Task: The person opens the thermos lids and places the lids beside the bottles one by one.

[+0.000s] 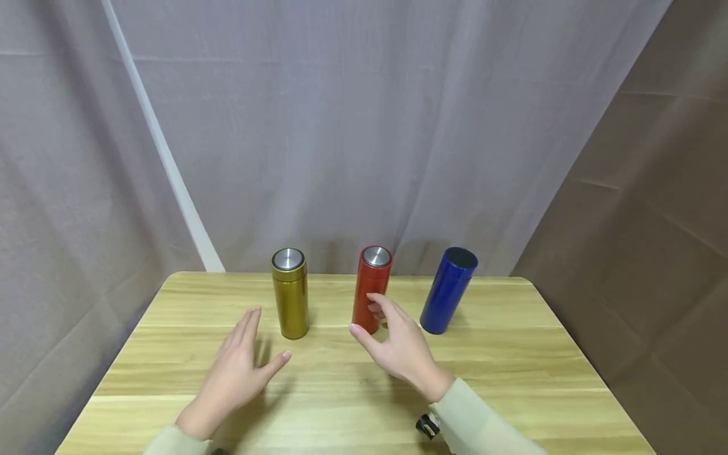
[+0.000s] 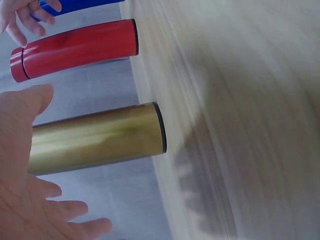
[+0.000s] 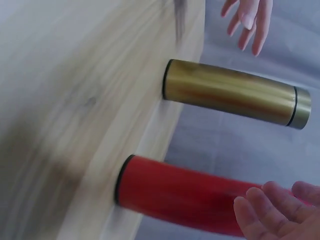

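Three metal thermos flasks stand upright in a row on the wooden table. The gold flask (image 1: 292, 309) is on the left, the red flask (image 1: 366, 287) in the middle, the blue flask (image 1: 447, 294) on the right. My left hand (image 1: 233, 370) hovers in front and left of the gold flask, thumb spread from the fingers, holding nothing. In front of the red flask is my right hand (image 1: 402, 344), its thumb and fingers parted and loosely bent. In the right wrist view its fingers (image 3: 272, 207) overlap the red flask (image 3: 175, 192); whether they touch cannot be told.
The light wooden table (image 1: 318, 404) has rounded back corners. Grey curtains (image 1: 352, 126) hang behind it, and a brown cloth (image 1: 643, 253) hangs at the right. A small black item (image 1: 428, 426) is at my right sleeve (image 1: 478, 417).
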Action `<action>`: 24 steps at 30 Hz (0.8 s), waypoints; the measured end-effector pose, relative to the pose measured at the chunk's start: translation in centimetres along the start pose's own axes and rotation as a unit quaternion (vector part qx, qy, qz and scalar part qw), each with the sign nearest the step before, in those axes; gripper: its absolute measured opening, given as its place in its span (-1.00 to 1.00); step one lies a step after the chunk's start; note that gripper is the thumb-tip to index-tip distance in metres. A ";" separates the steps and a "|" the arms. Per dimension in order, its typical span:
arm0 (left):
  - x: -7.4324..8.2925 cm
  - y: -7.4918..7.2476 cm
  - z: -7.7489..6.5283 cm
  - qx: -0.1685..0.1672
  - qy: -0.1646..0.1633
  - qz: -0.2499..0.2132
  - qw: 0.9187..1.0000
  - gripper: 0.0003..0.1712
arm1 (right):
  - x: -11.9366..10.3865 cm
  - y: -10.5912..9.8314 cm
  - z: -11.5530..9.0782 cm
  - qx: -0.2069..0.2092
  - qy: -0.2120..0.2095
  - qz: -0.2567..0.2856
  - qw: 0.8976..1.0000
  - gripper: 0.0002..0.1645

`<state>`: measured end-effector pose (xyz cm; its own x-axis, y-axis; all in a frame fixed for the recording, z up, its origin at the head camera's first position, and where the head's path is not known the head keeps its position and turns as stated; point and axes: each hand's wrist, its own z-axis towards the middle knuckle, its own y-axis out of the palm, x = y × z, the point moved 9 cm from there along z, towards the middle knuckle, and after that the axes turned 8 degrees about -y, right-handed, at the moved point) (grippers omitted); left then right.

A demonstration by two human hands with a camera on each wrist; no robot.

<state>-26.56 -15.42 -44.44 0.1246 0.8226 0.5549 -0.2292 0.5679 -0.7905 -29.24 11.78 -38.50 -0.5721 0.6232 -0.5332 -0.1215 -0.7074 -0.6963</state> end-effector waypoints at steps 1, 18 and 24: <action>0.1 0.0 0.3 -0.001 -0.001 -0.009 1.000 0.23 | -0.4 0.1 0.4 -0.002 -0.004 0.001 1.000 -0.14; 0.0 1.7 4.0 -0.018 -0.062 -0.124 0.990 0.24 | -4.2 4.2 6.8 -0.037 -0.035 -0.010 0.999 -0.17; -0.2 2.5 5.0 -0.011 -0.057 -0.180 0.982 0.15 | -4.7 5.5 8.7 -0.035 -0.023 0.006 0.999 -0.11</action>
<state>-31.95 -14.28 -45.23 0.0851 0.5598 0.8242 -0.1693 0.8233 -0.5417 -34.29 2.05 -35.63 -0.6099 0.5982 -0.5198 -0.0585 -0.6881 -0.7232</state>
